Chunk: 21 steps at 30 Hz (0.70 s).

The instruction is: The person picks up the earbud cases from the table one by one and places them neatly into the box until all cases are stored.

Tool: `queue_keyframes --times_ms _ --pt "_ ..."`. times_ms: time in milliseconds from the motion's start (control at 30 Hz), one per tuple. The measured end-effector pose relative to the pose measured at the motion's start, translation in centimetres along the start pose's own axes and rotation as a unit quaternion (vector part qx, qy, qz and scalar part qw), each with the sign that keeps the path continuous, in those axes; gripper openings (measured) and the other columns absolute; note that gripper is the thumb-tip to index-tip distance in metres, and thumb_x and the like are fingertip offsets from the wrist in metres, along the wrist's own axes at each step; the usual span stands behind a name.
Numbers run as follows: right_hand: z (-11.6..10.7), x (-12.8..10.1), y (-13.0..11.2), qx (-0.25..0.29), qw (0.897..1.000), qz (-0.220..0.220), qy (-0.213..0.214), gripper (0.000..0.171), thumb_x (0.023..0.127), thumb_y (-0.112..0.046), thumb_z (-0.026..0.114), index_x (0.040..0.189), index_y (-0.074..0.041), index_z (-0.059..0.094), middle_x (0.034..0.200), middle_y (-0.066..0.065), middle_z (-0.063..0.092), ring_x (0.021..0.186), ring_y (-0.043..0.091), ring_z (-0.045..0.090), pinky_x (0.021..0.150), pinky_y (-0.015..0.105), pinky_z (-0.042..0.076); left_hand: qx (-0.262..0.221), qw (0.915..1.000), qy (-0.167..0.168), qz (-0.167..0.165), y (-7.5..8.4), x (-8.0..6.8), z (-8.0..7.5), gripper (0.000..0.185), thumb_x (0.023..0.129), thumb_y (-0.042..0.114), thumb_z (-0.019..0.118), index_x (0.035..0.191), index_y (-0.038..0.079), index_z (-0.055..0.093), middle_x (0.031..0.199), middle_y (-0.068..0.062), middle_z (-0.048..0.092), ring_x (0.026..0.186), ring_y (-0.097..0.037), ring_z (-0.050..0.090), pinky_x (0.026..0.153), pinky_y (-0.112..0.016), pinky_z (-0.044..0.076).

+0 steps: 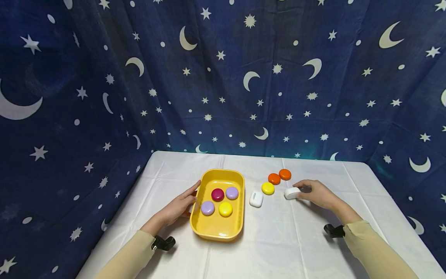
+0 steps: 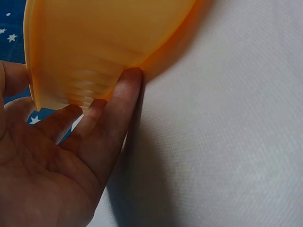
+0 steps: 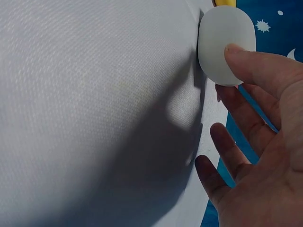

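Observation:
A yellow tray point(image 1: 217, 232) holds a dark red disc point(image 1: 217, 195), two lilac discs point(image 1: 208, 208) and a yellow disc point(image 1: 225, 209). My left hand point(image 1: 177, 207) rests against the tray's left outer wall, its fingers extended along it in the left wrist view. On the right, my right hand point(image 1: 318, 193) pinches a smooth white rounded oblong piece point(image 3: 222, 42) between thumb and fingers, low over the table. The other fingers are spread loosely. Its exact kind cannot be told. Between tray and right hand lies a small white rounded case point(image 1: 256, 198), resembling an earbud case.
Behind the white case, a second yellow disc point(image 1: 268, 188) and two orange discs point(image 1: 274, 178) lie in a slanting row. A creased white cloth covers the table point(image 1: 265, 248). Dark blue curtains point(image 1: 223, 77) with moons and stars hang at the back and sides.

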State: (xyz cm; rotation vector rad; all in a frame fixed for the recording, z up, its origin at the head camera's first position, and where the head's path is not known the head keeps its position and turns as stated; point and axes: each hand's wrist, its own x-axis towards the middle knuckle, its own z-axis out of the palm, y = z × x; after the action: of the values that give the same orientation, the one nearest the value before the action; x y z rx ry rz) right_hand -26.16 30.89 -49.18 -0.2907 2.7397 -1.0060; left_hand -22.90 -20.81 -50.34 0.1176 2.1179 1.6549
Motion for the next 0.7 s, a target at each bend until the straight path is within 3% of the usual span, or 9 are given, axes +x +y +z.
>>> queue_keyframes --times_ms 267,433,700 --pt "0.1 -0.1 0.0 0.003 1.0 0.017 0.002 0.044 0.089 -0.033 0.079 0.123 -0.006 0.07 0.125 0.017 0.067 0.114 0.038 0.06 0.096 0.06 0.049 -0.001 1.0 -0.003 0.004 0.1 0.0 0.0 0.065 0.103 0.023 0.049 0.162 0.039 0.027 0.165 -0.017 0.027 0.141 -0.041 0.041 0.092 -0.055 0.056" --pt "0.2 0.0 -0.1 0.002 1.0 0.014 0.005 0.042 0.09 -0.034 0.078 0.122 -0.008 0.071 0.122 0.014 0.068 0.115 0.036 0.059 0.099 0.062 0.046 -0.003 1.0 -0.002 0.002 0.0 0.0 0.0 0.065 0.103 0.024 0.05 0.162 0.04 0.027 0.166 -0.016 0.027 0.141 -0.041 0.041 0.092 -0.054 0.056" --pt "0.0 0.2 -1.6 -0.016 0.998 -0.051 0.028 0.034 0.092 -0.03 0.076 0.12 -0.011 0.073 0.116 0.007 0.07 0.118 0.037 0.055 0.103 0.069 0.037 -0.001 1.0 0.0 0.002 0.0 -0.1 0.0 0.065 0.103 0.024 0.05 0.162 0.04 0.027 0.166 -0.017 0.027 0.141 -0.041 0.041 0.091 -0.053 0.056"
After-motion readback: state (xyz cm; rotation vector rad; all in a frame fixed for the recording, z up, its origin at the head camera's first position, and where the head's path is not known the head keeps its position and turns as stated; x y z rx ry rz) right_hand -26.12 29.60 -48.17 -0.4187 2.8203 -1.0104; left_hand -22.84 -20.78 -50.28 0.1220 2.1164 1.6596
